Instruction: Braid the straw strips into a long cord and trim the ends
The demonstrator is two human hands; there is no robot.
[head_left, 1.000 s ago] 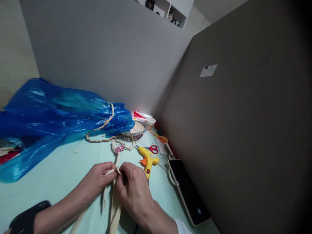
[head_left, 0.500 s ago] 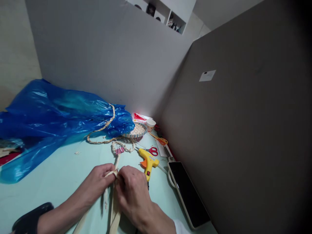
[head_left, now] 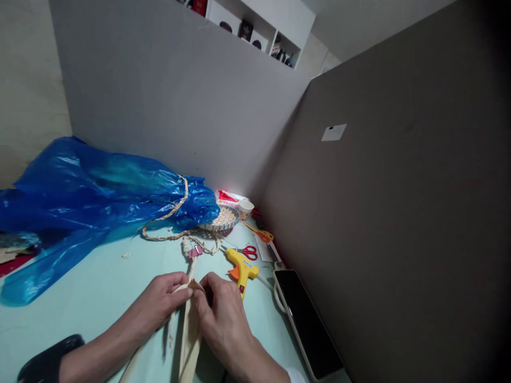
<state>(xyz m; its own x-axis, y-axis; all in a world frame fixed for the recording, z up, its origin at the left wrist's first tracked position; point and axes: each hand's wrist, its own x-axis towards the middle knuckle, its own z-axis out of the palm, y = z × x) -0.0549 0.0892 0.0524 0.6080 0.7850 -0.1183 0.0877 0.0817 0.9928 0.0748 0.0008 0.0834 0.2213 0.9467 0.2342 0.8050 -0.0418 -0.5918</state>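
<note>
Both hands meet low in the middle of the pale green table (head_left: 99,287). My left hand (head_left: 162,300) pinches flat tan straw strips (head_left: 189,335) at the point where they cross. My right hand (head_left: 221,314) is closed on the same strips just to the right, fingertips touching the left hand's. The strips run down toward me between my wrists. A finished braid (head_left: 191,260) leads from the pinch up to a pink binder clip (head_left: 195,251) and on in loops toward the blue bag.
A blue plastic bag (head_left: 91,202) fills the left. Behind the braid stand a woven basket (head_left: 223,218) and a paper cup (head_left: 245,208). To the right lie a yellow glue gun (head_left: 241,267), red scissors (head_left: 249,251), orange scissors (head_left: 263,234) and a phone (head_left: 307,322) against the grey partition.
The camera has tilted slightly, so the scene sits a little lower. My hands stay pinched together on the strips, with only small finger shifts.
</note>
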